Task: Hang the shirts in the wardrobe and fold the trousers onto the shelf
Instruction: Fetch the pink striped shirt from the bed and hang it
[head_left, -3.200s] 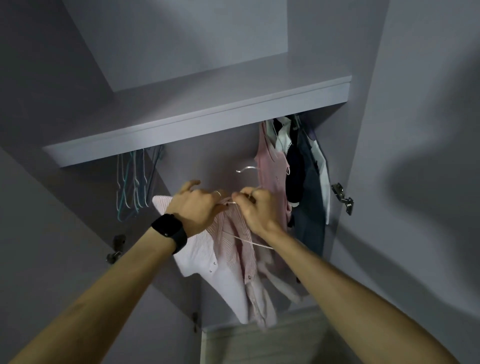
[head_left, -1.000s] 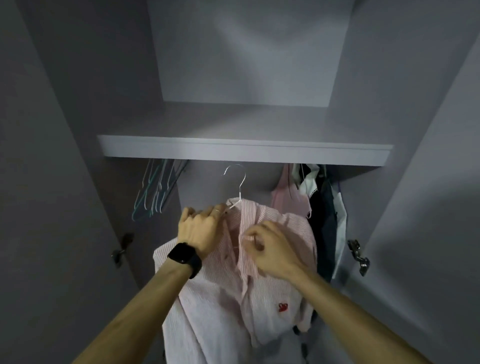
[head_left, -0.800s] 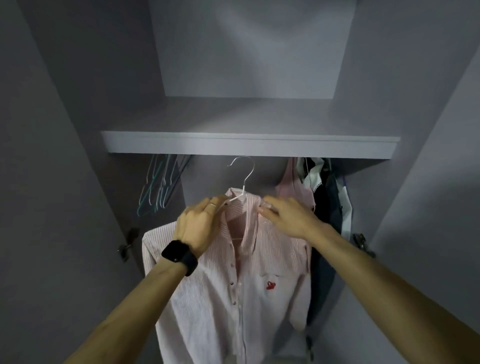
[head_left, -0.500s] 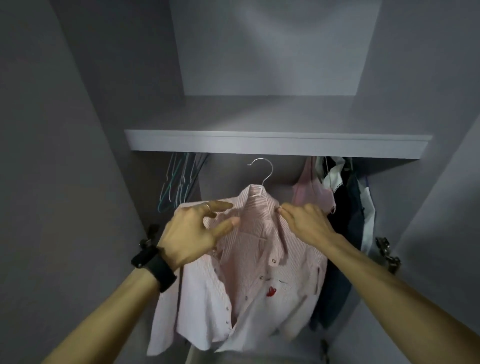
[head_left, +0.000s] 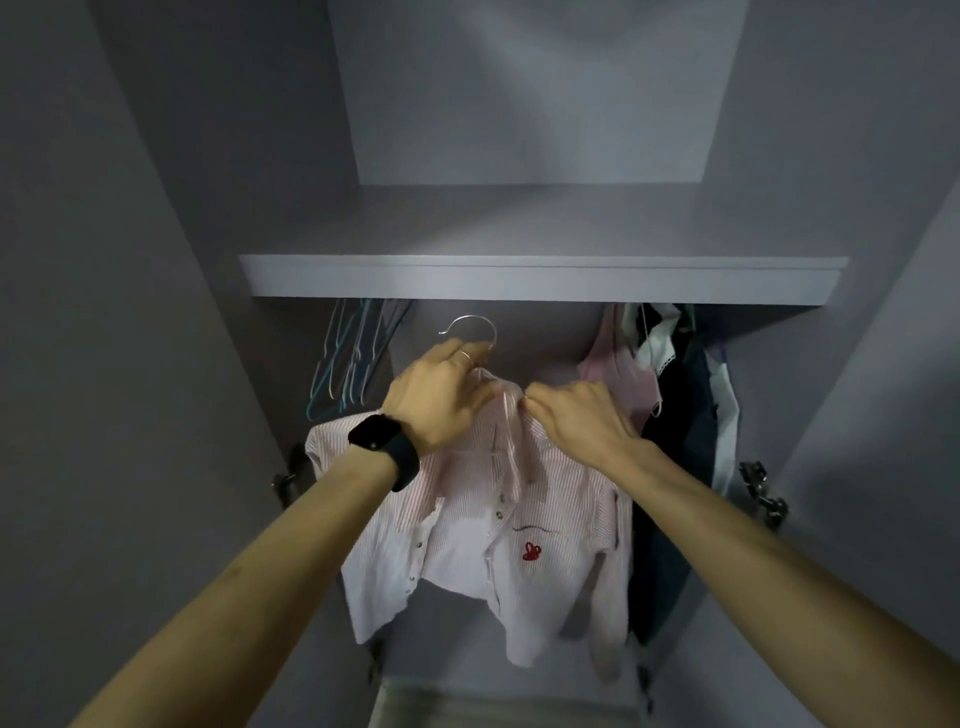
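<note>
A pink striped shirt (head_left: 483, 519) with a small red emblem hangs on a metal wire hanger (head_left: 470, 330), held up in front of the open wardrobe below the shelf (head_left: 540, 280). My left hand (head_left: 441, 400), with a black watch on its wrist, grips the hanger's neck and the shirt collar from the left. My right hand (head_left: 576, 421) pinches the collar on the right side. The hanger's hook points up, just under the shelf edge; the rail itself is hidden behind the shelf.
Several empty wire hangers (head_left: 348, 358) hang at the left under the shelf. A pink top (head_left: 613, 379) and dark garments (head_left: 675, 467) hang at the right. Door hinges (head_left: 761, 493) sit on both side walls. Grey wardrobe walls close in left and right.
My left hand, open beside the collar half a second ago, has closed on the hanger neck. The shirt and hanger have shifted slightly left and the shirt hangs more spread out.
</note>
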